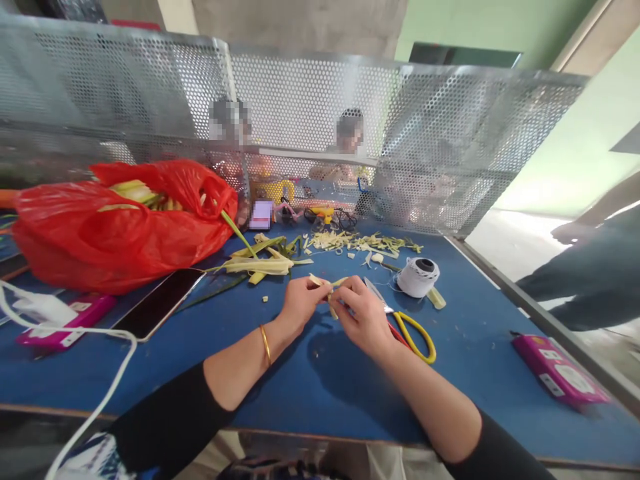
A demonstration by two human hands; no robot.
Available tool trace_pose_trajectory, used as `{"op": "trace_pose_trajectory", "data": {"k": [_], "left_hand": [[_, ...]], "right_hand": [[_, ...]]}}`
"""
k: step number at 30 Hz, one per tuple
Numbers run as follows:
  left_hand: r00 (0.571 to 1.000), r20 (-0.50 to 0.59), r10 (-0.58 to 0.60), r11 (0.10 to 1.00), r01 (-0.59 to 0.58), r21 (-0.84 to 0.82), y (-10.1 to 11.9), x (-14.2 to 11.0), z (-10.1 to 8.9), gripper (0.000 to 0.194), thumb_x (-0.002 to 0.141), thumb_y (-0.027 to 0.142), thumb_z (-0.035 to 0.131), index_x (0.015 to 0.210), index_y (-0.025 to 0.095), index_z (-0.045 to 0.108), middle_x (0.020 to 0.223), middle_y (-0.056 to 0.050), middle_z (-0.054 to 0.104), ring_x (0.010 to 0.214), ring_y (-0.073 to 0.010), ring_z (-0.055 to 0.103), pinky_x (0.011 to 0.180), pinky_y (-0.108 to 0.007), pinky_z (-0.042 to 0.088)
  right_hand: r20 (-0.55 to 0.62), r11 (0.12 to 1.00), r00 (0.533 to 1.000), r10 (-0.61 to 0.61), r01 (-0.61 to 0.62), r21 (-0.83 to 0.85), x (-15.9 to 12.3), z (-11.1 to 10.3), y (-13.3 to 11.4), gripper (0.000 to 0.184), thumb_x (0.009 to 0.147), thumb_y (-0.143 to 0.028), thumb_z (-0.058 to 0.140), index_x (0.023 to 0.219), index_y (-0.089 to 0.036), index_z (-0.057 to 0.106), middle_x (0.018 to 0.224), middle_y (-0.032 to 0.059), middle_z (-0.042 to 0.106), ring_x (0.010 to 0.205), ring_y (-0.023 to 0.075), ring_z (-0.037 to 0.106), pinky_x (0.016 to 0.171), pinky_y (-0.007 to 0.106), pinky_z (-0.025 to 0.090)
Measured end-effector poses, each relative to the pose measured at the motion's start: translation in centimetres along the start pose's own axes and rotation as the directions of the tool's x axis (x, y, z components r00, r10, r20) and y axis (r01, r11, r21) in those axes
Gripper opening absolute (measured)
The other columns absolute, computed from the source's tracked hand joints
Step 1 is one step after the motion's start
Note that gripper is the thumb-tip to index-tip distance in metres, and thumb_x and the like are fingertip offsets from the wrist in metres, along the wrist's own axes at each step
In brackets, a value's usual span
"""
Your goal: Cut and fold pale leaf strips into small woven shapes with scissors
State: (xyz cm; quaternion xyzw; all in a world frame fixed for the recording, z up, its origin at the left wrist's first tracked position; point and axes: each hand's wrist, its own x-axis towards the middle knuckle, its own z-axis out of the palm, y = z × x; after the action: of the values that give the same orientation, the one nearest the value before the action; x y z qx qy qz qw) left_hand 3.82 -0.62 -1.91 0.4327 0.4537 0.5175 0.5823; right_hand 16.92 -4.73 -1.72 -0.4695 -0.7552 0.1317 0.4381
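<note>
Over the middle of the blue table, my left hand (301, 301) and my right hand (364, 312) meet with their fingertips pinched. Between them is a small pale yellow-green strip of plant leaf (333, 311), partly hidden by the fingers. A pair of scissors (430, 345) with yellow and red handles lies partly behind my right hand. Just beyond it stands a spool of white thread (416, 280). Flat pale leaves (260, 267) lie in a loose pile past my left hand.
A red plastic bag (115, 247) of plant material fills the left side, near a dark phone (159, 305) and a white cable (117, 387). Plant scraps (333, 240) lie farther back before a perforated metal screen (310, 100). A magenta packet (557, 370) sits right; people are beyond.
</note>
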Motion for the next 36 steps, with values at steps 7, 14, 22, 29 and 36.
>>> {"op": "trace_pose_trajectory", "data": {"k": [7, 14, 22, 29, 36], "left_hand": [[0.997, 0.074, 0.015, 0.994, -0.023, 0.103, 0.2, -0.1, -0.1, 0.005, 0.057, 0.019, 0.071, 0.052, 0.017, 0.07, 0.055, 0.0, 0.067, 0.055, -0.0127, 0.058, 0.058, -0.024, 0.045], [0.992, 0.119, 0.037, 0.978, -0.061, 0.198, 0.3, -0.1, -0.4, 0.006, 0.059, 0.018, 0.07, 0.054, 0.016, 0.07, 0.051, 0.002, 0.062, 0.052, -0.0113, 0.053, 0.054, -0.022, 0.039], [0.934, 0.357, 0.028, 0.921, -0.163, 0.355, -0.1, 0.0, -1.0, 0.009, 0.063, 0.021, 0.068, 0.055, 0.017, 0.07, 0.055, 0.001, 0.065, 0.055, -0.0127, 0.057, 0.056, -0.023, 0.042], [0.831, 0.556, 0.007, 0.984, -0.106, 0.146, 0.7, -0.7, -0.8, 0.009, 0.06, 0.025, 0.076, 0.064, 0.018, 0.073, 0.061, -0.003, 0.069, 0.059, -0.0161, 0.064, 0.065, -0.029, 0.052], [0.938, 0.34, 0.066, 0.997, -0.072, 0.005, 1.2, -0.2, -0.7, 0.016, 0.059, 0.025, 0.078, 0.072, 0.017, 0.072, 0.068, -0.001, 0.071, 0.064, -0.0157, 0.066, 0.069, -0.031, 0.055]], "right_hand": [[0.035, 0.983, 0.996, 0.085, -0.09, 0.163, 0.5, -0.4, 1.0, 0.018, 0.092, -0.027, 0.046, 0.075, -0.022, 0.05, 0.073, 0.0012, 0.061, 0.069, 0.0156, 0.056, 0.064, 0.027, 0.044], [0.145, 0.976, 0.965, -0.217, 0.212, 0.049, 0.3, -0.8, 0.6, 0.021, 0.095, -0.021, 0.041, 0.074, -0.023, 0.044, 0.073, 0.0015, 0.056, 0.066, 0.015, 0.05, 0.061, 0.027, 0.04], [0.038, 0.965, 0.998, 0.051, -0.059, 0.256, 1.5, -2.1, 1.6, 0.019, 0.086, -0.032, 0.057, 0.071, -0.02, 0.057, 0.079, 0.0033, 0.065, 0.071, 0.0147, 0.056, 0.065, 0.028, 0.044], [0.196, 0.773, 0.875, 0.444, -0.484, 0.41, 2.5, -2.7, 3.1, 0.027, 0.063, -0.042, 0.073, 0.061, -0.019, 0.059, 0.055, -0.0024, 0.057, 0.056, 0.0118, 0.049, 0.057, 0.027, 0.04], [0.277, 0.701, 0.798, 0.536, -0.603, 0.38, 2.1, -1.5, 2.8, 0.027, 0.056, -0.043, 0.074, 0.058, -0.019, 0.061, 0.05, -0.0029, 0.056, 0.051, 0.0108, 0.047, 0.053, 0.025, 0.036]]}}
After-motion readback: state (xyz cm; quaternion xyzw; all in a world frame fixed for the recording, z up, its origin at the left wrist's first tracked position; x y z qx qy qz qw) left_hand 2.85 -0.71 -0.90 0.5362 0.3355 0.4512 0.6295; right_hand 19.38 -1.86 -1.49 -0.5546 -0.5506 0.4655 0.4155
